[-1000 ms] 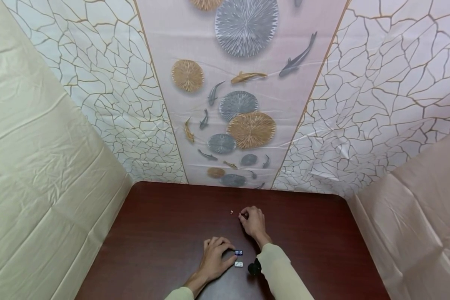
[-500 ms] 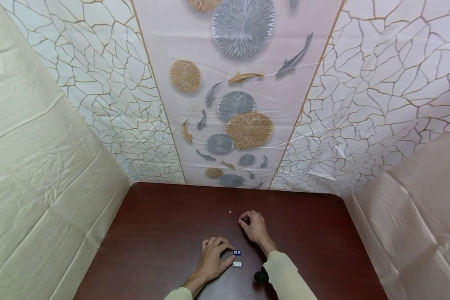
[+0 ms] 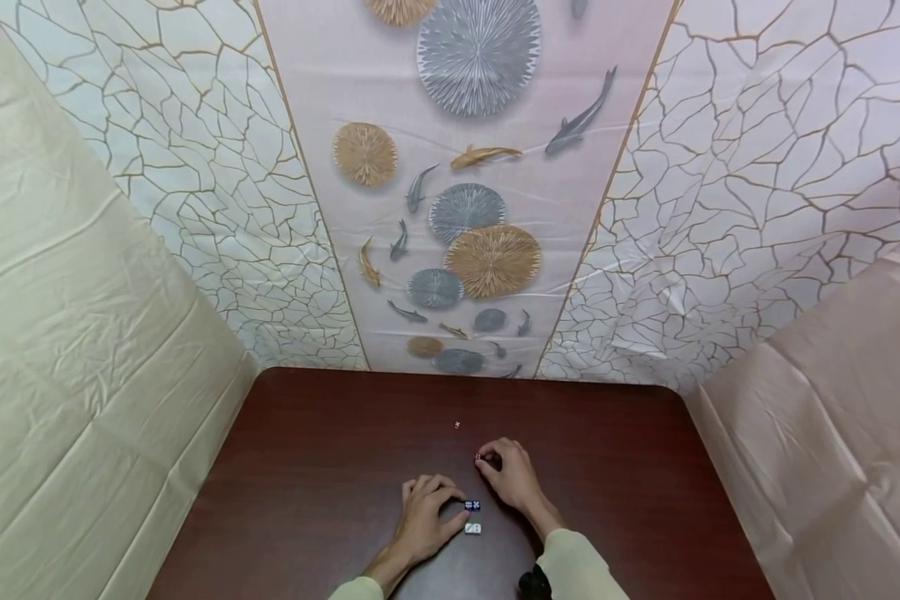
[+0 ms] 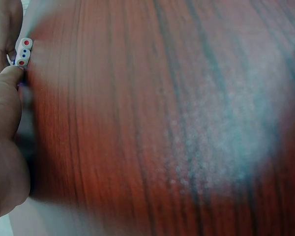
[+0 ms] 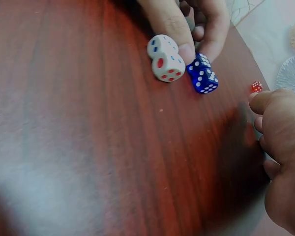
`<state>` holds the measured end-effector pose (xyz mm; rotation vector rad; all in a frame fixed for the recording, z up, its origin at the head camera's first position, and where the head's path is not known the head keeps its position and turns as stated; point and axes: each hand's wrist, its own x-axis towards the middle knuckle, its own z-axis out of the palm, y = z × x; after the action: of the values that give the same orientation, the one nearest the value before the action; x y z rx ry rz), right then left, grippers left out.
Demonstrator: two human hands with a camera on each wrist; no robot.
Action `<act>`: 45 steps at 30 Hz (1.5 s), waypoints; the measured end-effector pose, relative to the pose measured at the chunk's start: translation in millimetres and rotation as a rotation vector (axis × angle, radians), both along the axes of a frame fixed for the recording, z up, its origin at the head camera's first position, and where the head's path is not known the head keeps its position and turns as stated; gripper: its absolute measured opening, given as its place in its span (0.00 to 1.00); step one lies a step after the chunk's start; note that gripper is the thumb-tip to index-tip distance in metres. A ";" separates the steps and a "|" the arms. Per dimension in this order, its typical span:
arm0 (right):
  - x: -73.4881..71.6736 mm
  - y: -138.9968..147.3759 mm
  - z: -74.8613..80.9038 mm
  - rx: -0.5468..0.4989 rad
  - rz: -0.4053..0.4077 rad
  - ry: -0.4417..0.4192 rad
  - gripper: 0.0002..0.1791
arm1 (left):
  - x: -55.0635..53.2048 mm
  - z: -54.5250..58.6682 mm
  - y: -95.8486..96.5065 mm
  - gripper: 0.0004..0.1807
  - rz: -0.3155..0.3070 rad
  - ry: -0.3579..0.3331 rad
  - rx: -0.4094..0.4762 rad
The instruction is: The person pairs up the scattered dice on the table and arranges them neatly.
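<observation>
In the head view, my right hand (image 3: 512, 477) pinches a small red die (image 3: 477, 457) between thumb and forefinger, over the middle of the table. A red die (image 5: 256, 86) with white pips shows at my fingertips in the right wrist view. My left hand (image 3: 423, 512) rests nearer the front, thumb and forefinger at the left end of two blue dice (image 5: 203, 73) set side by side. Two white dice (image 5: 166, 58) with red and blue pips stand in a pair just in front of the blue ones, close by the left thumb.
Another red die (image 3: 457, 425) lies farther back on the dark reddish-brown table (image 3: 330, 450). Patterned cloth (image 3: 450, 250) hangs behind the table's far edge, with plain cloth on both sides. A black device (image 3: 535, 583) sits at my right sleeve.
My right hand has drawn back toward me with the red die, away from the other red die. The left hand and the blue and white dice have stayed in place.
</observation>
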<state>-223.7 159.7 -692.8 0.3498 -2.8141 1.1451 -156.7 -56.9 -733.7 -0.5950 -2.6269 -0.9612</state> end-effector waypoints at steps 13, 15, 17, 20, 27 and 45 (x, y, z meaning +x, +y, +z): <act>24.1 2.4 -5.7 0.004 0.025 0.049 0.06 | -0.4 -1.7 -0.6 0.12 0.017 0.020 -0.016; 27.5 2.4 -6.9 0.004 0.029 0.057 0.06 | -0.4 -3.1 -0.7 0.12 0.018 0.031 -0.015; 30.7 2.2 -8.5 0.003 0.036 0.068 0.06 | -0.5 -4.1 -0.7 0.12 0.020 0.038 -0.015; 34.4 2.1 -11.2 -0.001 0.044 0.078 0.07 | -0.8 -4.7 -0.6 0.13 0.020 0.048 -0.011; 39.6 2.7 -16.8 0.001 0.046 0.085 0.08 | 0.0 -0.2 0.0 0.13 0.019 0.022 -0.003; 43.2 3.5 -24.0 0.015 0.043 0.163 0.08 | 0.2 -1.0 1.4 0.12 0.015 0.007 -0.004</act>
<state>-180.5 163.2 -716.7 0.4838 -2.6869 1.0521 -156.5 -55.5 -734.7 -0.5784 -2.6243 -0.9476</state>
